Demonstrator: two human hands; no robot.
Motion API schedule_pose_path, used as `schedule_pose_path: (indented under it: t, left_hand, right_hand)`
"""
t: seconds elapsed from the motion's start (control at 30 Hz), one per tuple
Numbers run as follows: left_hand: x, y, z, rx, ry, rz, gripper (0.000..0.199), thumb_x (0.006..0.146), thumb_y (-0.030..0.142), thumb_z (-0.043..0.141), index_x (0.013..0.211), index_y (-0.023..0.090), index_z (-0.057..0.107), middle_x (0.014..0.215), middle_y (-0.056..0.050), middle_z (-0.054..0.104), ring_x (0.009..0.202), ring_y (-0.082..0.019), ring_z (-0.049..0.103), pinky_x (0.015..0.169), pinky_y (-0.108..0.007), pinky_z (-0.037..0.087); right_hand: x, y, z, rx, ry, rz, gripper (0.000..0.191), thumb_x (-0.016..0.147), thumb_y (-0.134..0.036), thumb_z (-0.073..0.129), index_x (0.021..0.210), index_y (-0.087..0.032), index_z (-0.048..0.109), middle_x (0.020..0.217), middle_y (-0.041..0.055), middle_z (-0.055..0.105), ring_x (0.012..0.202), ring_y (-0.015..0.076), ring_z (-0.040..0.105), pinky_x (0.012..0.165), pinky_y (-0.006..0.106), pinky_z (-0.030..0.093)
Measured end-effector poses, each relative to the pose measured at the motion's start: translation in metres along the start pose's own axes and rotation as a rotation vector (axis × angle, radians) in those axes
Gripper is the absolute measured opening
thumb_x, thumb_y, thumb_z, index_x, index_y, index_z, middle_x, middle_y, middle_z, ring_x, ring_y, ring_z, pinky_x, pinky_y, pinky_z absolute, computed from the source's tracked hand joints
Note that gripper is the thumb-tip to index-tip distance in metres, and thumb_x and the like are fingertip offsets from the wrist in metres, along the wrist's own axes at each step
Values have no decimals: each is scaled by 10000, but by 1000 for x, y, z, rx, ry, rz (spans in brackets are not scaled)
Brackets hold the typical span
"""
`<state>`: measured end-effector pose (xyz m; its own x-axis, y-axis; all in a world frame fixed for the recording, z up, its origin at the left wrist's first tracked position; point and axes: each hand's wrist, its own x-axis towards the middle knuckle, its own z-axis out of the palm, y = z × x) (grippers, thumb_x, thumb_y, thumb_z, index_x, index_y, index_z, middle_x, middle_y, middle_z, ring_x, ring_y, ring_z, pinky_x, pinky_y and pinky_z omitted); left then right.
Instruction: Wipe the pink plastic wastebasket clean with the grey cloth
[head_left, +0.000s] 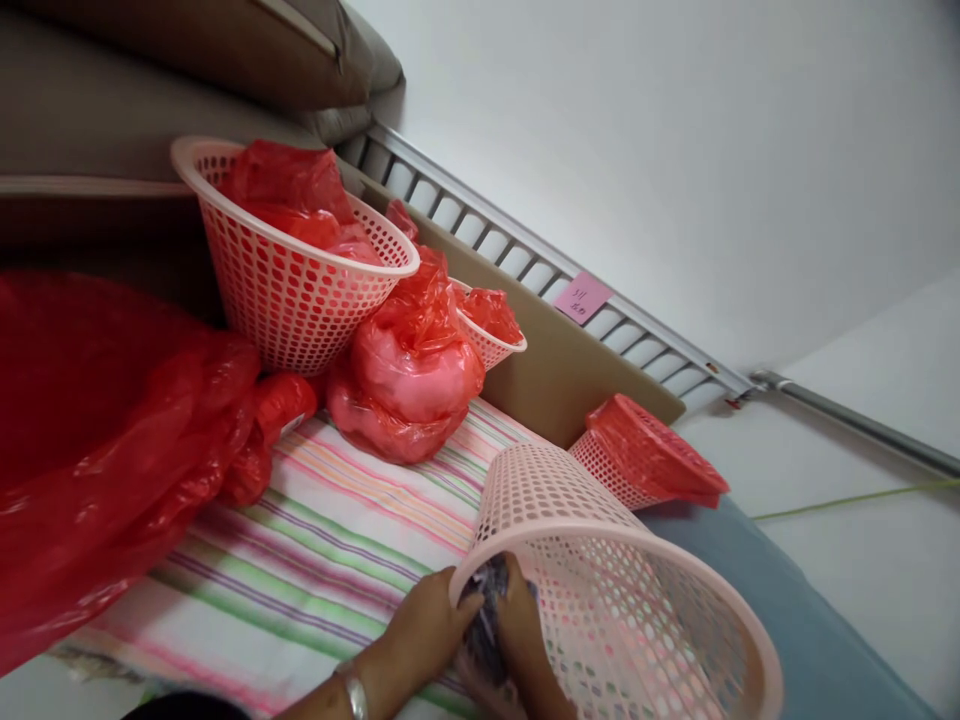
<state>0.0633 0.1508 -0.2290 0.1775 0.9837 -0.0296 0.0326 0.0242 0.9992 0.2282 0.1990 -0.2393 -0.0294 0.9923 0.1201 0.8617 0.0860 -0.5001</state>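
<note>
A pale pink perforated plastic basket (pixel 555 490) lies tipped, its wide mouth facing me. My left hand (pixel 431 620), with a silver bangle at the wrist, is closed at the basket's near left rim. Its thumb is inside over a dark crumpled bundle (pixel 487 625); its other fingers are mostly hidden behind the rim. Reaching into the mouth, my right hand (pixel 517 610) is closed on that bundle, fingertips partly hidden. Whether the bundle is cloth or plastic I cannot tell.
A striped sheet (pixel 360 540) covers the bed. Red plastic bags (pixel 112 450) lie at left. Beyond stand a bag-filled basket (pixel 292 290), a knotted red bag (pixel 420 370), a smaller basket (pixel 491 345) and a red-lined basket (pixel 637 455). A metal railing (pixel 495 240) runs behind.
</note>
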Motion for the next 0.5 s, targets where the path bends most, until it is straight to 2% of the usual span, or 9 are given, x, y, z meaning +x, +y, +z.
schedule_pose_path:
  t: [0.13,0.23,0.33,0.43,0.5]
  left_hand:
    - [0,3,-5,0,32,31,370,804,350,516,1057,132,675,1048,-100,728,948,-239,654,873,-314,472]
    - [-1,3,-6,3,36,30,371,802,368,521,1047,140,682,1037,-96,731,926,-242,655,866,-320,472]
    - [-1,2,-5,8,35,10,354,794,363,532,1049,168,681,1042,-74,730,936,-243,648,869,-321,465]
    - [-2,1,-3,18,12,-23,345,785,359,541,1056,191,673,1047,-56,727,940,-245,641,864,-325,461]
    - [-3,2,-3,30,-2,-38,355,788,374,538,1066,192,664,1049,-57,723,933,-249,638,853,-330,462]
  right_hand:
    - [-38,6,6,61,34,-132,348,761,-403,488,1020,-183,567,1021,125,677,933,250,645,834,344,497]
    - [-41,9,5,22,54,-180,382,756,-426,520,1042,-179,577,1029,133,672,948,258,638,830,351,503]
    - [-21,4,0,-31,85,-195,340,825,-405,466,1041,-183,606,1030,111,670,974,250,623,872,362,484]
    - [11,-3,-5,-137,125,-62,322,903,-392,414,978,-174,640,976,79,669,922,237,627,828,362,499]
    - [28,-5,-3,-214,133,18,281,913,-385,470,1026,-178,622,1035,61,639,927,213,614,808,361,507]
